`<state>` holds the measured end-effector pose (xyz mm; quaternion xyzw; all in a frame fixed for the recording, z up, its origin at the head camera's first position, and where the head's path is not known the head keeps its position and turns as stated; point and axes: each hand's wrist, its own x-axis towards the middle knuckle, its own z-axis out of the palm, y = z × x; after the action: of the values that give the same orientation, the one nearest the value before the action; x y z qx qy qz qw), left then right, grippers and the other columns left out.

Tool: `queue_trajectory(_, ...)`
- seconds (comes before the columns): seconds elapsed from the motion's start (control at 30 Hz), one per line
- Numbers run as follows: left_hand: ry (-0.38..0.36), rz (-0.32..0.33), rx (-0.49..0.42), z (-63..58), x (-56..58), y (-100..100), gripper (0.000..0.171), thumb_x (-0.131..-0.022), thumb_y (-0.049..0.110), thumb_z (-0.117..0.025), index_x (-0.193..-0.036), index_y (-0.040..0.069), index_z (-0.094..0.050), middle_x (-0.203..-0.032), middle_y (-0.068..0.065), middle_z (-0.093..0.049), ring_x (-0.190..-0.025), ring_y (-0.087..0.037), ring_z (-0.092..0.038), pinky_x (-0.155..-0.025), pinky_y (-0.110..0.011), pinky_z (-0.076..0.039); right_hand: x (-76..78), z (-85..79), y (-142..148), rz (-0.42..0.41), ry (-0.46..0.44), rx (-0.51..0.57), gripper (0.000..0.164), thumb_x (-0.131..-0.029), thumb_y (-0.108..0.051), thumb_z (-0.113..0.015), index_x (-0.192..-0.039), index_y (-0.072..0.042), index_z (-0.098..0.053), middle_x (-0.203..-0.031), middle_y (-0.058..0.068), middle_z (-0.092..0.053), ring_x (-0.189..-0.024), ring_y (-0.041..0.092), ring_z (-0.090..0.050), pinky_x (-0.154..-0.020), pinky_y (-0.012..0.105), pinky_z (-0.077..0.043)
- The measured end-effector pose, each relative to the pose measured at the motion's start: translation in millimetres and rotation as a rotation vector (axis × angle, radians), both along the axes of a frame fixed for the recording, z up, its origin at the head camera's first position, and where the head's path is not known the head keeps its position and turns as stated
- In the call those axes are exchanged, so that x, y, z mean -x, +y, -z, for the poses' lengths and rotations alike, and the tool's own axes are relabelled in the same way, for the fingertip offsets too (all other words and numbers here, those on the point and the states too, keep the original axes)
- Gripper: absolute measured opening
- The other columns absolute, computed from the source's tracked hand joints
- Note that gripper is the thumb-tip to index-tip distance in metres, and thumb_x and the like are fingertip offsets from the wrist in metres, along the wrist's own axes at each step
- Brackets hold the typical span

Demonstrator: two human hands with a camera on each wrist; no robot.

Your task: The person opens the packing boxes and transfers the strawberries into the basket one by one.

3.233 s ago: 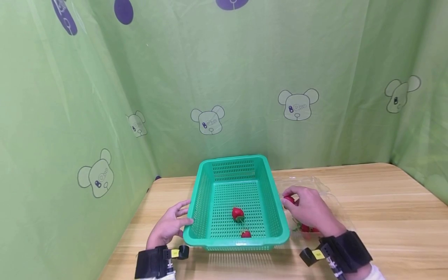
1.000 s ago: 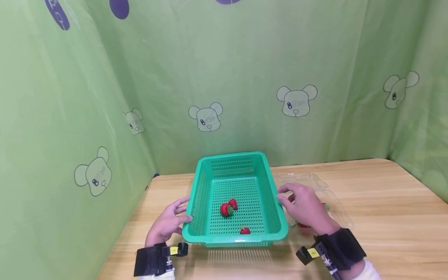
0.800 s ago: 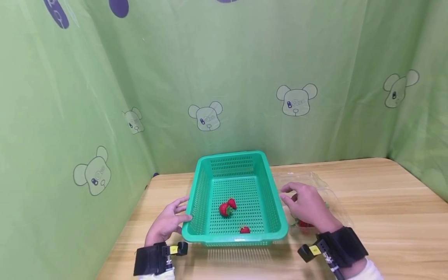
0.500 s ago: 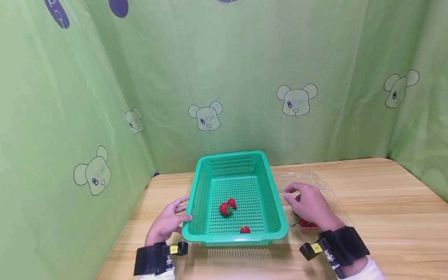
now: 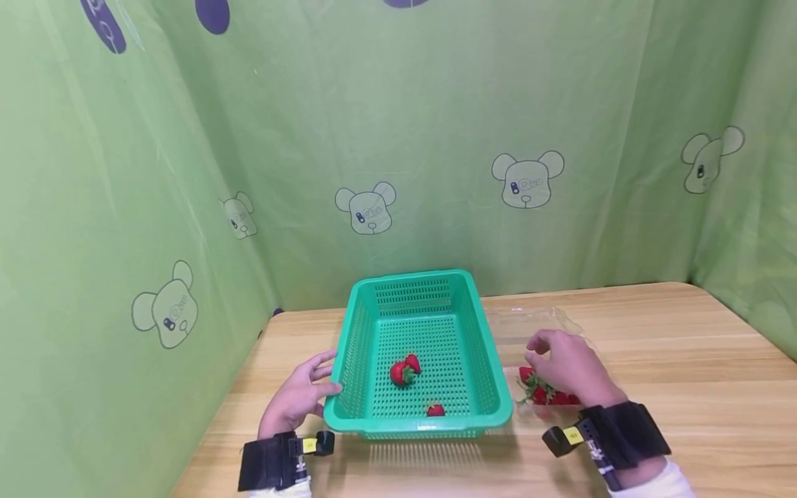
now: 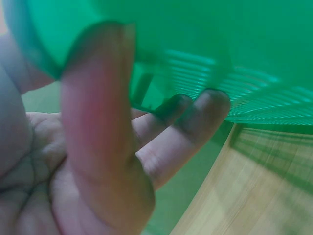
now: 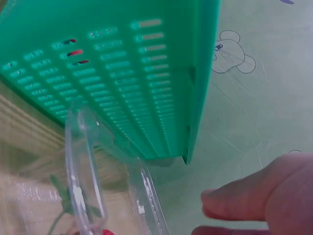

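A green plastic basket (image 5: 423, 425) with slotted walls stands before me. Three red strawberries lie in it, among them a larger one (image 5: 398, 373) with green leaves and another (image 5: 436, 410) by the near wall. My left hand (image 5: 299, 398) holds the basket's near left side, thumb at the rim, other fingers along the outer wall. To the right, my right hand (image 5: 569, 366) hovers over a clear plastic box (image 5: 523, 409), its fingers bent loosely with nothing seen between them. Several strawberries (image 5: 540, 394) sit in the box, partly hidden by that hand.
The clear box's raised lid (image 5: 526, 318) extends toward the back, close to the basket's right wall. Underneath is a light wooden table (image 5: 697, 360). Green curtains (image 5: 448, 138) with bear-head prints hang behind the table and at both sides.
The strawberry my right hand held near the basket's right wall is now in the basket. That hand has since moved right, empty, over the clear box. My left hand stays at the basket.
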<state>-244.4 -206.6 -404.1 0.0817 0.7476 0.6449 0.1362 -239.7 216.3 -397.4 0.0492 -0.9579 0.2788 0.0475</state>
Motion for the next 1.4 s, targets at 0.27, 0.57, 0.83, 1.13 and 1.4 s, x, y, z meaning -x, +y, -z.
queue_trajectory(0.27, -0.003, 0.003, -0.004, 0.8, 0.4, 0.0, 0.070, -0.084, -0.007, -0.057, -0.146, 0.000, -0.024, -0.138, -0.036, -0.037, -0.090, -0.033, -0.065, -0.055, -0.033, -0.062, -1.3, -0.4, 11.0, 0.025, -0.090, -0.033, 0.026, -0.086, -0.017, -0.065, -0.103, 0.002, -0.062, -0.100, 0.025, -0.063, -0.079, 0.030, -0.057, -0.063, 0.042, -0.052)
queue_trajectory(0.57, 0.000, 0.006, -0.006, 0.5, 0.9, -0.8, 0.070, -0.084, -0.006, -0.057, -0.146, 0.000, -0.024, -0.138, -0.036, -0.037, -0.090, -0.034, -0.065, -0.056, -0.034, -0.062, -0.1, 5.1, 16.4, 0.040, -0.211, -0.063, 0.023, -0.084, -0.012, -0.064, -0.103, 0.001, -0.062, -0.090, 0.016, -0.064, -0.067, 0.024, -0.054, -0.052, 0.034, -0.046)
queue_trajectory(0.83, 0.007, 0.003, -0.002, 0.6, 0.0, -0.3, 0.071, -0.084, -0.006, -0.058, -0.146, -0.001, -0.024, -0.139, -0.038, -0.035, -0.090, -0.036, -0.065, -0.055, -0.034, -0.062, -0.7, 12.9, 16.3, 0.024, -0.253, -0.106, 0.015, -0.082, -0.017, -0.066, -0.092, -0.005, -0.062, -0.076, 0.008, -0.059, -0.064, 0.024, -0.052, -0.053, 0.034, -0.043)
queue_trajectory(1.13, 0.014, -0.011, 0.013, -0.2, 1.6, 0.5, 0.072, -0.083, -0.006, -0.059, -0.146, 0.000, -0.024, -0.140, -0.039, -0.034, -0.087, -0.035, -0.066, -0.055, -0.033, -0.062, 3.8, 21.5, 17.6, 0.034, -0.250, -0.097, 0.007, -0.082, -0.013, -0.064, -0.084, -0.007, -0.061, -0.073, 0.007, -0.057, -0.062, 0.023, -0.050, -0.051, 0.031, -0.041)
queue_trajectory(1.4, 0.004, -0.014, 0.018, 1.7, 0.8, -0.8, 0.072, -0.083, -0.006, -0.059, -0.146, 0.000, -0.025, -0.140, -0.039, -0.034, -0.089, -0.035, -0.065, -0.056, -0.033, -0.062, 4.4, 29.4, 13.6, 0.041, -0.237, -0.087, 0.004, -0.079, -0.004, -0.061, -0.077, -0.005, -0.058, -0.070, 0.008, -0.057, -0.060, 0.023, -0.050, -0.050, 0.031, -0.044)
